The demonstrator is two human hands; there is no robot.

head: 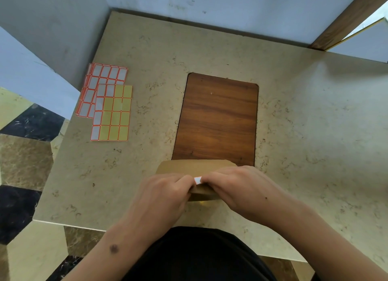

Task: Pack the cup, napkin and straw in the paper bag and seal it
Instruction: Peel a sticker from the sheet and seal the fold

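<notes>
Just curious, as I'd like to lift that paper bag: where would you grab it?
By the folded top of the paper bag, pinched from above. The fold faces up between both hands, left hand and right hand, at the label sticker.

My left hand (pixel 165 193) and right hand (pixel 235 188) meet fingertip to fingertip over the paper bag (pixel 189 167), knuckles up, fingers curled down, both forearms angled inward.
</notes>
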